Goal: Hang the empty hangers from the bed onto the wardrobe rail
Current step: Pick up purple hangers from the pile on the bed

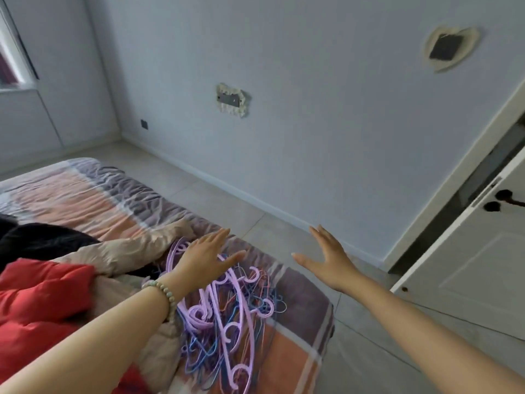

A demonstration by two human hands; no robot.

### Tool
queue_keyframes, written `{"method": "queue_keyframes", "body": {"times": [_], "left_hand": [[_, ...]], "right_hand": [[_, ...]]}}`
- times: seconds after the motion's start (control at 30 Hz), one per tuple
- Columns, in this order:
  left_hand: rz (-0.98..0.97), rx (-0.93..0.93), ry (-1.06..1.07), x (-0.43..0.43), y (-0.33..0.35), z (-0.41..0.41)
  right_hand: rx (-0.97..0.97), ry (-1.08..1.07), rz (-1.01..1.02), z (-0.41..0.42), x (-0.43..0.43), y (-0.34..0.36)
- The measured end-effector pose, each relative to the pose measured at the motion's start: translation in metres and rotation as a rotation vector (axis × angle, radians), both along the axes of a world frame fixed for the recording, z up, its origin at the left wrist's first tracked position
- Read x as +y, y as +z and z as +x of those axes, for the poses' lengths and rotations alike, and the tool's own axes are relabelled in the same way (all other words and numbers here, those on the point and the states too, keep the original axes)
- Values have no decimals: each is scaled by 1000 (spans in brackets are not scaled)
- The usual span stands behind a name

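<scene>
- The tangled heap of lilac plastic and thin blue and pink wire hangers lies on the near corner of the bed with the orange-and-mauve checked cover, close to its edge; heaped like this the hooks look interlocked, so one hanger would likely drag others with it
- The left hand is spread flat above the far end of the heap, fingers straight, gripping nothing; whether it touches a hanger cannot be told; it seems poised to reach down
- The right hand is also wide and empty, out past the bed edge over the pale tiled floor, probably for balance
- A pale bead bracelet circles the left wrist
- A beige garment, a red garment and a black garment lie beside the heap
- A white panelled door stands right; no wardrobe rail shows
</scene>
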State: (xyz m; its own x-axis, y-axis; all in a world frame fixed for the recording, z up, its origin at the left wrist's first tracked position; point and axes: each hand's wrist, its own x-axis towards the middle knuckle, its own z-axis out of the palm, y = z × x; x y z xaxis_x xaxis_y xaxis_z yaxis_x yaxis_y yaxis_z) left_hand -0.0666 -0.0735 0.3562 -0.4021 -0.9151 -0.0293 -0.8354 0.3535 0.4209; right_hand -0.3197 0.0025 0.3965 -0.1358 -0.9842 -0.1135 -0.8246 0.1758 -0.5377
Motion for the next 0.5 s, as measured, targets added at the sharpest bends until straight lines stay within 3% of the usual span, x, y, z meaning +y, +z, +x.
{"method": "queue_keyframes", "body": {"times": [0.23, 0.5], "left_hand": [[179, -140, 107, -18, -144, 47], [318, -171, 140, -20, -272, 63]], "right_hand": [[30, 67, 201, 54, -40, -153], [-40, 69, 385, 80, -51, -297]]}}
